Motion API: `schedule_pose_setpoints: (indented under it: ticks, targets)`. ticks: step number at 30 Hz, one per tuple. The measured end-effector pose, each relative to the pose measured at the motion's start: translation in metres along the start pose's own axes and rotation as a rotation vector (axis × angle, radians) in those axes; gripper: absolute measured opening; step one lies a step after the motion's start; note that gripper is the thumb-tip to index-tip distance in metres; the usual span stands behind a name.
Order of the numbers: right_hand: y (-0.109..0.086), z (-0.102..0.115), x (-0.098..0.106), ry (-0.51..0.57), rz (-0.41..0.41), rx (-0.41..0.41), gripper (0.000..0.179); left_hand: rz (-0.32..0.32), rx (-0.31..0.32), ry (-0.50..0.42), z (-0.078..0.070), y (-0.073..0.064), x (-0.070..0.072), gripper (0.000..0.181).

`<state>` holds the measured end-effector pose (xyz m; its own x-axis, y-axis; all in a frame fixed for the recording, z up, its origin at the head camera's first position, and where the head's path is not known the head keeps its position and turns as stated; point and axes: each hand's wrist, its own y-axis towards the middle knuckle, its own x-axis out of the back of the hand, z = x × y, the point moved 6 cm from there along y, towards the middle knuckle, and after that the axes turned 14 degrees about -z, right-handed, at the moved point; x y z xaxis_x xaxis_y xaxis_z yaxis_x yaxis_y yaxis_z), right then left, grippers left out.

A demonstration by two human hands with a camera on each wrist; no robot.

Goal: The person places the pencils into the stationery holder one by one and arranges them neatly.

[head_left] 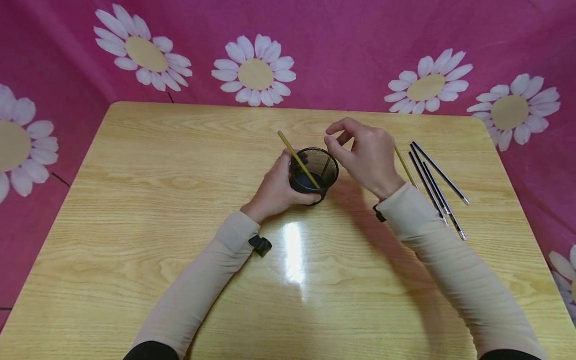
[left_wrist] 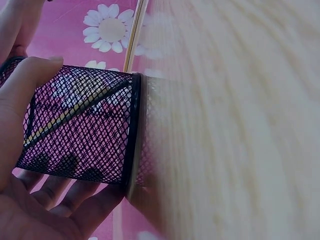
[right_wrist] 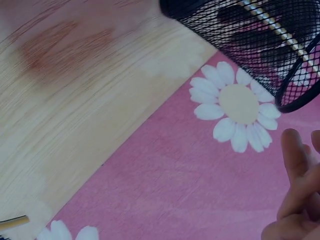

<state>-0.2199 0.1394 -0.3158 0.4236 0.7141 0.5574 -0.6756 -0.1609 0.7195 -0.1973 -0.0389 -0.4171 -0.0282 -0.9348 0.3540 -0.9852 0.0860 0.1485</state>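
Observation:
My left hand (head_left: 276,187) grips a black mesh pencil cup (head_left: 318,159) around its side, with the thumb across the near side. In the left wrist view the mesh cup (left_wrist: 85,125) stands upright on the table, fingers (left_wrist: 80,210) wrapped round its far side. A yellow pencil (head_left: 291,151) leans inside, its upper end sticking out toward the far left. Just right of the cup's rim, my right hand (head_left: 369,155) hovers with bent fingers and nothing between thumb and forefinger. In the right wrist view its fingers (right_wrist: 300,187) appear beside the rim of the cup (right_wrist: 240,52).
Several dark pencils with pale ends (head_left: 441,172) lie on the right of the wooden table (head_left: 157,175). A yellow pencil (head_left: 405,165) lies beside them, partly hidden by the right wrist. Behind the table hangs a pink cloth (head_left: 333,55) with white flowers.

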Motion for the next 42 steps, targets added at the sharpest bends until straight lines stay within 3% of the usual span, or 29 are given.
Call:
schedule_pose_setpoints:
  ticks: [22, 42]
  targets:
    - [-0.016, -0.038, 0.029, -0.109, 0.035, -0.095, 0.016, 0.002, 0.006, -0.015, 0.000, 0.001, -0.002, 0.099]
    - [-0.038, -0.089, 0.054, -0.256, 0.124, -0.175, 0.021, -0.002, 0.009, -0.012, -0.001, 0.000, -0.002, 0.099]
